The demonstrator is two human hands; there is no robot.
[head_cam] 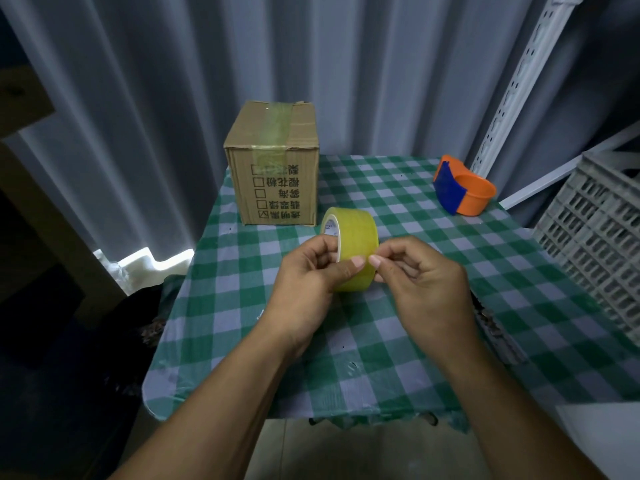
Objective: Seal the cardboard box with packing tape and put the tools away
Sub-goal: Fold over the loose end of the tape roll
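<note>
A person stands at a small surface (398,375) covered with a green-and-white checked cloth, both bare forearms extended over it. The left hand (304,282) is curled around a roll of yellowish packing tape (356,233), fingers passing through its core and thumb lying across the outer winding; the roll is held clear of the cloth, over the middle of the surface. The right hand (419,275) is pinched closed, thumb and forefinger meeting at the roll's outer face just beside the left thumb; whether a loose tape end lies between them cannot be told.

The cardboard box (273,164) sits at the far left corner of the surface, flaps closed, with a strip of yellowish tape running across its top and down the near face. Printed characters and a column of checkboxes on that face read upside down from this side. An orange and blue tape dispenser (464,190) rests at the far right corner, well apart from the box. A grey plastic crate (588,237) stands just beyond the right edge. Pale pleated curtains (156,98) hang behind.
</note>
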